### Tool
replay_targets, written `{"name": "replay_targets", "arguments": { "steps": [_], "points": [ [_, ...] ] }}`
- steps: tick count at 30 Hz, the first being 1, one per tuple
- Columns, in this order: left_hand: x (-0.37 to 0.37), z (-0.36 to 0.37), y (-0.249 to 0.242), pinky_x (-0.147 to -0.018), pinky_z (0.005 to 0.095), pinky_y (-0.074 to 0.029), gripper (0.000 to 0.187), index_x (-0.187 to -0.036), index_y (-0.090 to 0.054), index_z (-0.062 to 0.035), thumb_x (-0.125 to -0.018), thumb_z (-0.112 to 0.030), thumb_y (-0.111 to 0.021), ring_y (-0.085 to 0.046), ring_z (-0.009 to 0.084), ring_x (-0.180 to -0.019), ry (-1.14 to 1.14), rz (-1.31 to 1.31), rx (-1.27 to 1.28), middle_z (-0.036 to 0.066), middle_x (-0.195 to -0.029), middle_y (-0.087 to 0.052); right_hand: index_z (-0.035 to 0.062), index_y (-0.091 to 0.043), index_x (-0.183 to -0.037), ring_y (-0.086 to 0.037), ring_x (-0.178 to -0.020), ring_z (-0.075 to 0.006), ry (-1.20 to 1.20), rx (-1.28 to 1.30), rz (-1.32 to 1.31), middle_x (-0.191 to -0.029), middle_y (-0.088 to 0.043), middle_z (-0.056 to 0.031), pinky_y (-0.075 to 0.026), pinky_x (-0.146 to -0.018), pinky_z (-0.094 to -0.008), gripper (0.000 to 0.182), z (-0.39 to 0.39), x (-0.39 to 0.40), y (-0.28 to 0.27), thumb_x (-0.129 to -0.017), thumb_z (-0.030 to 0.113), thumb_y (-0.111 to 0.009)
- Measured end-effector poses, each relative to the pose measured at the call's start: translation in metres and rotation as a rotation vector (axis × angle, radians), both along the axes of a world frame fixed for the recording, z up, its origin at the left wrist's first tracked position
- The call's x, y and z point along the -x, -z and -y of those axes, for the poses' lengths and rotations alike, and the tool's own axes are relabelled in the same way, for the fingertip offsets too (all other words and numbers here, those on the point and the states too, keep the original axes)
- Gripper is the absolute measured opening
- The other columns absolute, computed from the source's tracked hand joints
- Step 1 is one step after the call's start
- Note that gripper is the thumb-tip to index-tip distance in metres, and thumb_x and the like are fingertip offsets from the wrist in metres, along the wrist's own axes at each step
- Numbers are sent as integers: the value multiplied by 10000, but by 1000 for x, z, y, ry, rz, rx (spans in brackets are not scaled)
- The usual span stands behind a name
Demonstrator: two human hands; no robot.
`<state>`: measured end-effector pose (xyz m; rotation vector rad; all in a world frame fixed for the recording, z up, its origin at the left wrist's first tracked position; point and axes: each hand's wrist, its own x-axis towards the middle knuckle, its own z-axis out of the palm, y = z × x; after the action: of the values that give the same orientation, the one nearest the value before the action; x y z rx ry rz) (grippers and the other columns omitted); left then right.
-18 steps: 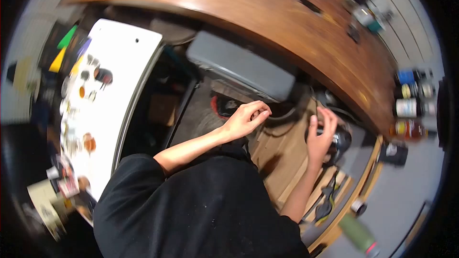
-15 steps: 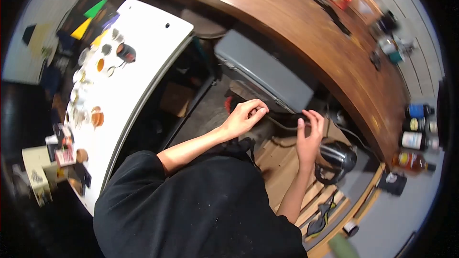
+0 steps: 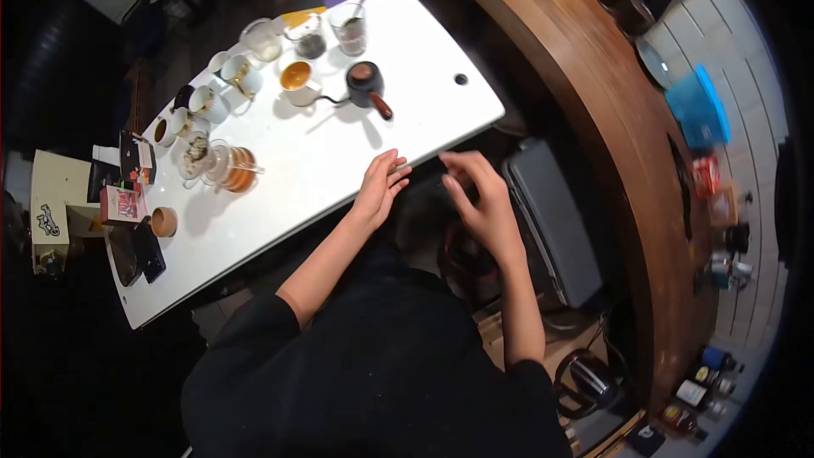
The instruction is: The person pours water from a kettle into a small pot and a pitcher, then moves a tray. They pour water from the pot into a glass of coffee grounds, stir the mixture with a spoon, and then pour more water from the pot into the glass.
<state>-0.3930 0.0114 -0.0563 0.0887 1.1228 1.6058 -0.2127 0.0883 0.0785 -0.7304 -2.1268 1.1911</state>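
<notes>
Beside the near edge of a white table (image 3: 280, 203), seen from above, a person's left hand (image 3: 381, 185) lies flat and open with its fingertips on the tabletop, holding nothing. Just to its right, the right hand (image 3: 479, 199) hangs empty, fingers loosely curled, over the dark gap between table and grey case (image 3: 555, 229). Cups, glasses and a small dark wooden-handled pot (image 3: 366, 85) stand untouched well beyond both hands, so any handling looks not yet begun.

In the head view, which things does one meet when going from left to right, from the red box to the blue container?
Red box → glass jug → left hand → right hand → grey case → blue container.
</notes>
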Motion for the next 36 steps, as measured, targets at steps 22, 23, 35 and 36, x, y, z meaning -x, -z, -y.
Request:
{"name": "replay_targets", "arguments": {
  "steps": [22,23,35,36],
  "points": [
    [106,-54,-1,-727,245,-438,249,-1119,-540,-45,-1018,-262,-473,-523,97,-799,190,70,-79,25,-940,-600,-9,-614,-906,-518,-659,-233,188,-265,61,-776,-505,-118,-440,-632,-343,155,-148,211,9,-777,16,-697],
    [108,-53,-1,-729,246,-432,253,-1113,-537,-43,-1019,-268,-470,-516,97,-800,202,75,-99,27,-938,-597,-9,-614,-906,-518,-659,-233,190,-264,64,-776,-505,-118,-440,-632,-343,155,-152,202,21,-777,16,-697],
    [155,-36,-1,-540,219,-424,604,-1024,-583,-45,-988,-584,-311,-598,95,-662,639,-263,142,50,-843,-635,2,-583,-960,-523,-947,-397,274,-169,387,-969,-550,-195,-458,-822,-454,211,-132,169,125,-758,9,-643],
    [164,-31,-8,-543,216,-419,632,-1006,-591,-43,-979,-605,-304,-599,96,-660,742,-387,176,48,-840,-634,14,-594,-1003,-536,-970,-382,275,-194,425,-1007,-550,-185,-469,-839,-434,249,-134,169,131,-764,30,-661]
  ]
}}
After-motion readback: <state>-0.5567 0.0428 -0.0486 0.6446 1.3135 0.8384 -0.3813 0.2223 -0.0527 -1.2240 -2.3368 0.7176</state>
